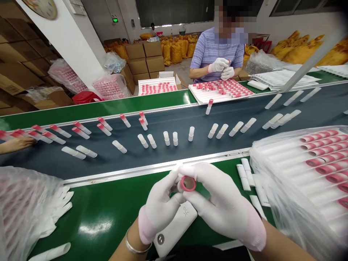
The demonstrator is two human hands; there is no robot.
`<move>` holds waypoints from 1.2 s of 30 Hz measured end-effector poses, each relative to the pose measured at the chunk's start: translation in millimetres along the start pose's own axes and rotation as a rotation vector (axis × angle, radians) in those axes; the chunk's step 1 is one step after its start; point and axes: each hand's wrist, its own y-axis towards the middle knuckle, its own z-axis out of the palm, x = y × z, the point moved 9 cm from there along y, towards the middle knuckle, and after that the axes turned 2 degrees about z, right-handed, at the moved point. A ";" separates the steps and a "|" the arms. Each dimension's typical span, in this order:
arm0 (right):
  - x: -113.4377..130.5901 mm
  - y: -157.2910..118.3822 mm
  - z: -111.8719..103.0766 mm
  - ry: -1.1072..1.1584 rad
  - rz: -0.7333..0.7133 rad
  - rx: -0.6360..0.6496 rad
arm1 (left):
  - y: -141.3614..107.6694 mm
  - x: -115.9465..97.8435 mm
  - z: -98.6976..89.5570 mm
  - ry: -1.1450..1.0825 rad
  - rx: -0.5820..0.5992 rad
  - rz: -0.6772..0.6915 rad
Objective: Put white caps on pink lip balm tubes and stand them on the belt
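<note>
Now both gloved hands meet over green table edge [108, 203]; left hand [159, 206] and right hand [223, 206] pinch pink-rimmed tube [187, 183] between fingertips, open end toward camera. White phone [176, 226] lies under wrists. Conveyor belt [108, 159] beyond carries white and pink tubes. Co-worker's gloved hands [221, 68] hold tube opposite

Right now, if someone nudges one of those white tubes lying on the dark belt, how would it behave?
The white tubes look round and smooth, so a sideways nudge would probably roll one across the belt. They seem small, thin plastic, likely light. Lying flat, they shouldn't tip.
</note>
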 end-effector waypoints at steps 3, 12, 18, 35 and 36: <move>2.5 3.2 8.0 -0.038 -0.033 0.023 | -4.1 2.2 -7.3 0.008 -0.070 -0.001; -4.1 27.7 50.3 -0.125 -0.149 0.107 | -21.2 29.0 -48.0 -0.049 -0.318 -0.076; 1.1 77.1 76.8 -0.108 -0.250 0.153 | -17.7 54.7 -95.8 -0.154 -0.444 -0.130; -255.8 328.5 120.4 -0.612 0.343 0.102 | 44.7 206.1 -223.0 0.009 -0.567 -0.265; -256.7 329.0 123.0 -0.615 0.342 0.110 | 45.1 206.7 -222.7 0.014 -0.558 -0.261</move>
